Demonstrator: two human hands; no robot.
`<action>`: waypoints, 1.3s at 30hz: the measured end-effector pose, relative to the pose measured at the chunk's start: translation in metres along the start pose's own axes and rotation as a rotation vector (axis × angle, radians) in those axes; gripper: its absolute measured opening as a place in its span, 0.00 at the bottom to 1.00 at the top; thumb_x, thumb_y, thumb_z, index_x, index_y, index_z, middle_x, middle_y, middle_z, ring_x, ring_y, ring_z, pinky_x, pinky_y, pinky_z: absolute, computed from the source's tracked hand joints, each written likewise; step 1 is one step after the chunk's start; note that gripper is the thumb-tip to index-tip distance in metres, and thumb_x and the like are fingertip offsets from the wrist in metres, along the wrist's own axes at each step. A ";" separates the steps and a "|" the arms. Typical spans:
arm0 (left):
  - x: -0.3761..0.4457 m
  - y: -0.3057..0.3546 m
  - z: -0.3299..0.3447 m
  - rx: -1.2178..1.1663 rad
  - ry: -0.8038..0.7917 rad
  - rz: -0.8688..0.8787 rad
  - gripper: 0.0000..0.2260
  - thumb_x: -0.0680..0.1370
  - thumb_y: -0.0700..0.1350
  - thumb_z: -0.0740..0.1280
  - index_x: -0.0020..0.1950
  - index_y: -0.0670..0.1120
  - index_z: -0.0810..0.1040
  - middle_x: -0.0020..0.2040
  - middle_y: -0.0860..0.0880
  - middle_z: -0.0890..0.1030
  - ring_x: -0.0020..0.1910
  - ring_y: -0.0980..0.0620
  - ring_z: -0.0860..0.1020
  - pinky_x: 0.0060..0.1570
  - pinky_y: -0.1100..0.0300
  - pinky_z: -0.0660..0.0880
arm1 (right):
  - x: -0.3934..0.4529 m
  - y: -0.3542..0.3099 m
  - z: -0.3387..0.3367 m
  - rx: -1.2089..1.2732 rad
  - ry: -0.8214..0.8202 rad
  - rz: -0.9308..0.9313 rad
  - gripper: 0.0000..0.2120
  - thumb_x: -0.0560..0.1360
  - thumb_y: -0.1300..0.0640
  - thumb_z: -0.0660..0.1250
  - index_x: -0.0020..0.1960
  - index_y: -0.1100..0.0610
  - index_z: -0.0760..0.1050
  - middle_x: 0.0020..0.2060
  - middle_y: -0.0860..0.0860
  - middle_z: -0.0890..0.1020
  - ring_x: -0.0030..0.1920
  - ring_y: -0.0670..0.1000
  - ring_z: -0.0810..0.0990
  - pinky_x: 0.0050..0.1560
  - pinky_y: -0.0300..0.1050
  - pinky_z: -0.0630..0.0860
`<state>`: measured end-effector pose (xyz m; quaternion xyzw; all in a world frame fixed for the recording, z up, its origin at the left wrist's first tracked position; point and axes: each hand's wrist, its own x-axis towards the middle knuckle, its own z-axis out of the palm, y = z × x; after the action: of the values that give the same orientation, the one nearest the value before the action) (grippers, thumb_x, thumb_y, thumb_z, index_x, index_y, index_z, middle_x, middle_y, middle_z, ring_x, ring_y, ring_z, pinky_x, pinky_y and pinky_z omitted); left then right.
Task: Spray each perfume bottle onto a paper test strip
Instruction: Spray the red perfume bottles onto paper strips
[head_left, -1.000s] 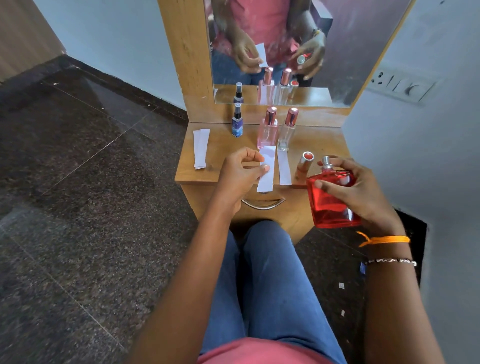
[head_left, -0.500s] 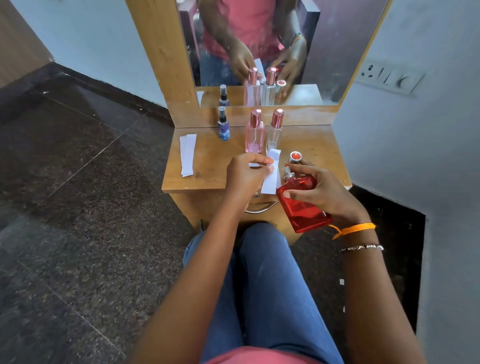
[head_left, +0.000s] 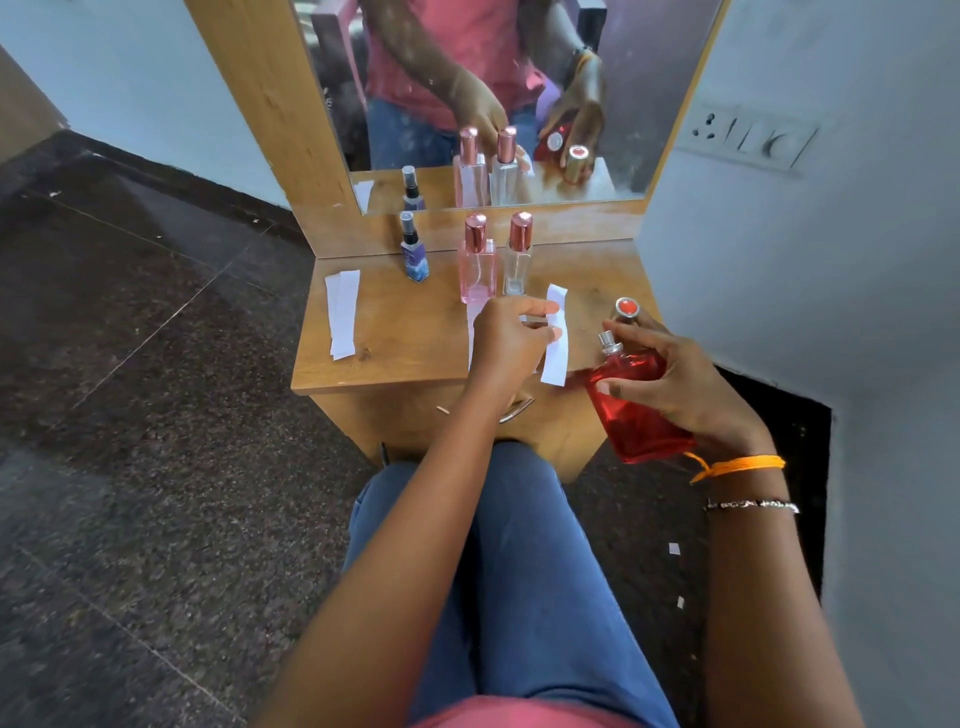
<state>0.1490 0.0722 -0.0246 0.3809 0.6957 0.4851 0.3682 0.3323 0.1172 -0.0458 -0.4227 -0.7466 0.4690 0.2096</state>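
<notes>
The person's left hand pinches a paper strip near its upper part, thumb and fingers pressed on it, so the strip hangs with its long axis running away from the person, over the front edge of the bench. The right hand wraps the red bottle, fingers curled round its body and pressing it; the forefinger seems to reach toward the top. The bottle tilts, its bare nozzle pointing up and to the left, toward the strip. The strip lies just left of the nozzle, near but apart, so the spray must travel leftward across that gap; the right hand is the one that must act, while the left only steadies the target. Whether the nozzle opening faces the paper squarely cannot be told.

Counted: four bottles in all, namely the red one in hand, a blue bottle, a pink bottle and a clear bottle standing upright at the back of the bench. One loose cap stands beside the right hand. A small stack of spare strips lies at the left of the bench; another strip seems to lie under the left hand, mostly hidden.
</notes>
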 end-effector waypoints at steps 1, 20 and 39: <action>0.001 0.000 0.003 0.018 0.001 -0.002 0.13 0.72 0.33 0.70 0.55 0.41 0.81 0.54 0.44 0.81 0.44 0.54 0.77 0.38 0.67 0.76 | -0.002 -0.001 0.000 0.018 -0.018 -0.006 0.33 0.68 0.60 0.76 0.69 0.46 0.70 0.71 0.37 0.60 0.66 0.29 0.63 0.53 0.17 0.63; -0.013 0.003 0.020 0.668 0.171 0.288 0.12 0.73 0.39 0.71 0.55 0.49 0.81 0.57 0.49 0.72 0.57 0.49 0.71 0.45 0.59 0.70 | -0.031 -0.041 -0.021 0.178 -0.047 -0.147 0.29 0.64 0.53 0.73 0.62 0.36 0.73 0.68 0.36 0.67 0.73 0.35 0.58 0.65 0.23 0.61; -0.007 -0.011 0.021 0.728 0.173 0.290 0.13 0.74 0.47 0.70 0.59 0.52 0.79 0.59 0.48 0.73 0.58 0.47 0.68 0.54 0.57 0.67 | -0.027 -0.038 -0.013 0.249 -0.072 -0.136 0.29 0.65 0.52 0.74 0.65 0.41 0.73 0.70 0.41 0.70 0.72 0.37 0.64 0.70 0.42 0.66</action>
<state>0.1687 0.0720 -0.0395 0.5385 0.7895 0.2840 0.0768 0.3404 0.0940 -0.0040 -0.3248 -0.7167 0.5575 0.2645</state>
